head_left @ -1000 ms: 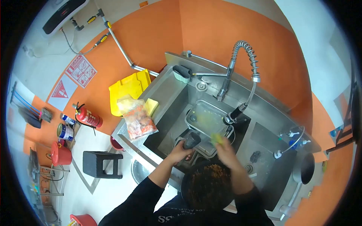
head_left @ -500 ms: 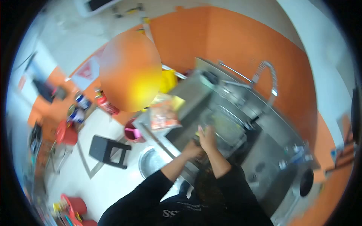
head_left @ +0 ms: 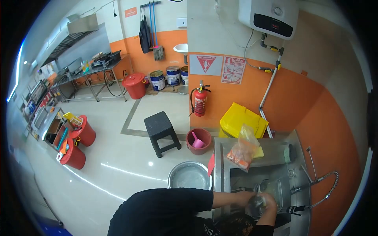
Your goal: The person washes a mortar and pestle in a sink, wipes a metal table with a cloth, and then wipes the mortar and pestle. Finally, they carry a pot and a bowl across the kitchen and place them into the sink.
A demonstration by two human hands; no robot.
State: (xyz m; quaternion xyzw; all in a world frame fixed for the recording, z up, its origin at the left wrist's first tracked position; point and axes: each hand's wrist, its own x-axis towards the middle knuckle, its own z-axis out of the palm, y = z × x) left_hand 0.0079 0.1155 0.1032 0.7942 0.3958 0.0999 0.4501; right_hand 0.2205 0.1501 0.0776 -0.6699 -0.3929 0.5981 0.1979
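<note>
Both hands are low in the steel sink (head_left: 252, 176), at the bottom right of the head view. My left hand (head_left: 243, 198) reaches in from the left, its fingers closed at a shiny, greyish item (head_left: 257, 201) whose kind is blurred. My right hand (head_left: 270, 202) curls around the other side of that item, with a small yellowish patch showing by its fingers. Just beyond the hands, a clear rectangular container (head_left: 280, 188) sits in the basin. The fingertips of both hands are partly hidden.
A bag of orange pieces (head_left: 241, 153) lies on the sink's ledge beside a yellow cloth or sponge (head_left: 258, 152). The spray faucet (head_left: 337, 181) arches over the right side. On the floor stand a metal basin (head_left: 189, 176), a red bucket (head_left: 201, 147) and a black stool (head_left: 159, 126).
My view has swung up and left, showing more of the room, and the sink now sits lower right. Both hands stay together in the sink at the held item.
</note>
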